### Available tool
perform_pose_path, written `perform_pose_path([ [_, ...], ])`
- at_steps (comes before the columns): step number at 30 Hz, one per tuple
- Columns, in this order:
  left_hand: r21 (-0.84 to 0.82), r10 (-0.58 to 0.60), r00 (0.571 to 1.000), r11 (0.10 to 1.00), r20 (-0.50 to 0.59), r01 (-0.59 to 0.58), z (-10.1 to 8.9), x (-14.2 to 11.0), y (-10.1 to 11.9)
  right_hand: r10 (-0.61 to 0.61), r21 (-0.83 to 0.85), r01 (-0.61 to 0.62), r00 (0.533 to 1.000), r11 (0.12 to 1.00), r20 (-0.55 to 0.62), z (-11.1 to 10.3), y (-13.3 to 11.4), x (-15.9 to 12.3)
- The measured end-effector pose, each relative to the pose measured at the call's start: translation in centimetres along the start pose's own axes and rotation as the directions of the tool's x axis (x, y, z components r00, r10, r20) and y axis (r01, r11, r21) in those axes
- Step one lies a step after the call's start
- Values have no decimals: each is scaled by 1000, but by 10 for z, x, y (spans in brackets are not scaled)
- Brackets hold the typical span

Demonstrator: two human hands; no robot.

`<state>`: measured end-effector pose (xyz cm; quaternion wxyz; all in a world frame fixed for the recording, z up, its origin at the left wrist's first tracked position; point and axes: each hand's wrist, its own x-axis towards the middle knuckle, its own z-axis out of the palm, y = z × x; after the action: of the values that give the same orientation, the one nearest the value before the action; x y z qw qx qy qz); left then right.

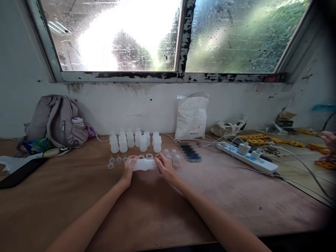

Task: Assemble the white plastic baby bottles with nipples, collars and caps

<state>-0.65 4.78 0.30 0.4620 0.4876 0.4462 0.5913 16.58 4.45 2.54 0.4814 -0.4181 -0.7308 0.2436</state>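
Observation:
A translucent white baby bottle [144,165] is held sideways just above the table, its two ends between my hands. My left hand [128,169] grips the left end with bent fingers. At the other end, my right hand [165,168] closes its thumb and fingers on the bottle. Behind it lie white ring collars [149,156], partly hidden. Several clear nipples [119,158] lie left of my left hand. Clear caps [176,161] stand just right of my right hand. Farther back, several bottles [123,142] stand upright in rows. A small red bit shows under the held bottle.
A grey backpack [59,122] and a black flat object [22,173] are at left. A white plastic bag [191,117] leans on the wall, near a blurred dark phone-like object [190,152]. A power strip [246,159] with cables lies right, before yellow parts [258,139] and another person's hand [329,140].

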Motion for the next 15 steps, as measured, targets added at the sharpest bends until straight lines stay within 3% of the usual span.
perform_pose_path([
  [4,50,-85,983,996,160,78,-3,-1,-2,27,-56,-29,999,998,-42,4,2,-9],
  [9,76,-149,942,988,300,132,-12,-12,6,64,-46,-58,991,997,121,-3,1,-27],
  [12,138,-147,945,984,293,110,-21,-17,14,137,17,-143,969,990,205,-5,-2,-31],
  [15,194,-198,910,972,364,134,-27,-16,16,212,63,-234,946,970,246,-7,-2,-29],
])
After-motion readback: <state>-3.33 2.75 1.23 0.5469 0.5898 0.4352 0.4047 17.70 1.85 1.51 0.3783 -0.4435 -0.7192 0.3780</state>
